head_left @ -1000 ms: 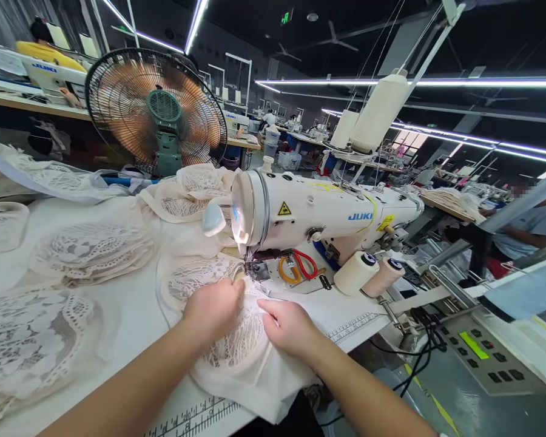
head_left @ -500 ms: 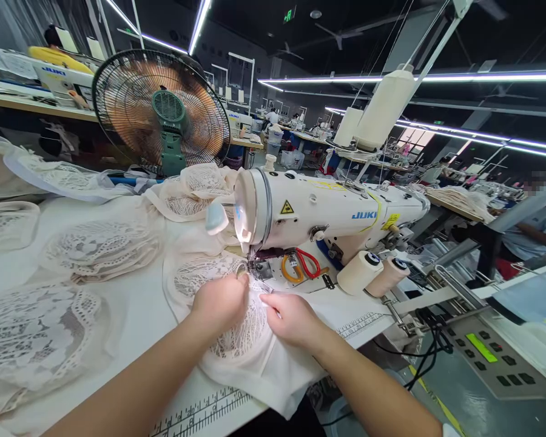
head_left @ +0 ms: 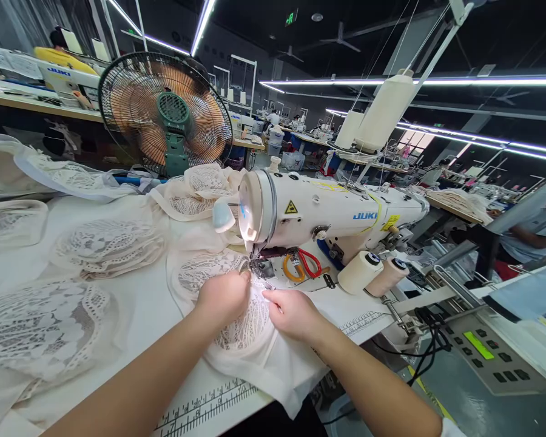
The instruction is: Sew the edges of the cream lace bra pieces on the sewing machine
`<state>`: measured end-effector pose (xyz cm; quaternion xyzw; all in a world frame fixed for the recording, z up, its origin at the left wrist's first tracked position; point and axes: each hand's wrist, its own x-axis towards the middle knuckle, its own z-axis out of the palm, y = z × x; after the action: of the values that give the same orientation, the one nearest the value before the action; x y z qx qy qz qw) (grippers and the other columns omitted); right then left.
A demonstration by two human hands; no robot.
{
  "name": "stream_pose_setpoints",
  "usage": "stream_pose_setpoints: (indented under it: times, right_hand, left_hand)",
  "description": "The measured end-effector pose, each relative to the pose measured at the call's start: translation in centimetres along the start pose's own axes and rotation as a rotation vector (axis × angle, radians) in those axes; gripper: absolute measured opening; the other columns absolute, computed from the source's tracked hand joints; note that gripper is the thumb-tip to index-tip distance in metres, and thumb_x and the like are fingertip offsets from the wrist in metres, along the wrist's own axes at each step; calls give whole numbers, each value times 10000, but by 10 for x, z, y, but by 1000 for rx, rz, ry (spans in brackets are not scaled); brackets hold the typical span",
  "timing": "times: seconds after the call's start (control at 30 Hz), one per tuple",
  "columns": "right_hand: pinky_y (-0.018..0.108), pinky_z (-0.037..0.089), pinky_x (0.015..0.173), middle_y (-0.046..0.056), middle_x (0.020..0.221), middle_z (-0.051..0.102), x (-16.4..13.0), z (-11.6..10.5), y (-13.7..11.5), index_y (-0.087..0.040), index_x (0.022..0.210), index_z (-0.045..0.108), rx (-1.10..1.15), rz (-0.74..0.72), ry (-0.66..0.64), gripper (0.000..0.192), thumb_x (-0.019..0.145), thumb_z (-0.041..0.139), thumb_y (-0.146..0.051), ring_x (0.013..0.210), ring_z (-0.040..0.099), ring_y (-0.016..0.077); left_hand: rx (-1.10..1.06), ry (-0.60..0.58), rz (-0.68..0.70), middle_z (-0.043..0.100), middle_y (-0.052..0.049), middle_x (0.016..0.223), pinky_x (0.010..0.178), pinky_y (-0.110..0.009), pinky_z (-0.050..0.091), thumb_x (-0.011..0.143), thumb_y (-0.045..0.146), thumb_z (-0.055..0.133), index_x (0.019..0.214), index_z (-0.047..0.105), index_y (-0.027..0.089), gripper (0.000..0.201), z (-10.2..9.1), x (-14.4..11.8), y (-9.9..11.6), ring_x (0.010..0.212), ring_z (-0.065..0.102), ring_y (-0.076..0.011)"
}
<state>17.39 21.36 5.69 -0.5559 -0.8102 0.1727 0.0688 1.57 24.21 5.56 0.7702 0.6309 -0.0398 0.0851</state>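
A cream lace bra (head_left: 246, 331) lies partly under the needle end of a white sewing machine (head_left: 279, 212), its lower edge hanging over the table's front. My left hand (head_left: 225, 297) is closed on the bra just in front of the presser foot, thumb and fingers pinched together. To the right of it, my right hand (head_left: 293, 314) pinches the bra's edge between thumb and forefinger. A small lamp lights the spot between the hands. The needle tip is too small to make out.
Stacked lace pieces (head_left: 113, 243) cover the table's left side, with a fan (head_left: 173, 112) behind. Beside the needle lie tools with orange and red loop handles (head_left: 308, 262). Thread cones (head_left: 359, 273) stand at right, near a control panel (head_left: 495, 355). People sit at other machines.
The whole view has shifted slightly. Both hands keep their pinch on the bra near the presser foot, with hardly any movement relative to the machine.
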Motion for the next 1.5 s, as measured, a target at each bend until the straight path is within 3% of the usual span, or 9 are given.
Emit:
stream_pose_setpoints:
  times: [0.23,0.4,0.57,0.77,0.87,0.97,1.13,1.3,1.5]
  right_hand:
    - [256,230,537,4,706,596,1,-2,-4,-221,942,663,-28,41,-24,296,846,390,-158,622,429,144]
    - [252,228,527,-13,695,584,1,0,-7,-222,892,646,-21,43,-17,240,867,409,-202,615,412,132]
    - [260,266,553,6,818,673,2,3,-5,-234,973,651,-32,54,-17,255,887,411,-253,714,534,150]
    - [282,331,631,68,1010,704,2,2,-4,-236,1190,602,-73,69,-19,352,914,394,-308,897,611,212]
    - [280,298,596,56,919,696,-2,-1,-2,-213,1030,646,-93,30,3,278,915,404,-286,828,598,193]
    - [273,262,579,32,856,671,-6,-3,4,-208,910,649,-90,-39,0,221,905,433,-255,775,568,165]
    - [271,260,573,36,899,671,-5,-1,11,-220,1005,656,-78,-99,-8,249,905,428,-231,791,564,165]
    - [272,307,576,44,914,700,2,-2,11,-237,1087,652,-98,-76,-62,307,906,404,-235,812,596,192]
    - [315,389,594,98,975,709,13,-6,8,-249,1280,558,-136,-46,-120,415,890,419,-269,858,634,273]
  left_hand:
    - [-32,8,-29,653,-97,1045,669,-373,475,865,208,320,1251,570,250,462,-4,2,-6,887,642,-297]
    - [-50,25,-58,628,-85,1094,608,-326,442,811,130,352,1226,585,262,494,-12,-1,-13,879,638,-267]
    - [-56,44,-53,614,-67,1021,543,-290,372,851,134,320,1194,600,297,472,-17,-9,-19,787,628,-219]
    - [59,94,-20,579,-119,1144,689,-334,447,909,209,298,973,648,183,357,-28,-24,-18,1003,577,-269]
    - [147,66,-11,422,-182,1401,884,-451,444,902,371,418,1140,608,162,369,-33,-37,-14,1200,470,-339]
    - [140,-82,-36,271,-185,1514,886,-532,449,799,512,559,1345,463,191,641,-33,-46,-10,1284,379,-382]
    - [104,-258,-104,57,-139,1585,847,-467,496,760,473,611,1453,295,201,808,-30,-43,-12,1296,384,-368]
    - [89,-275,-109,-11,-102,1592,890,-422,493,793,477,572,1468,253,205,795,-32,-34,-22,1347,342,-322]
    - [41,-164,-88,21,-122,1588,1027,-386,407,795,439,577,1479,237,195,802,-29,-20,-39,1383,303,-313]
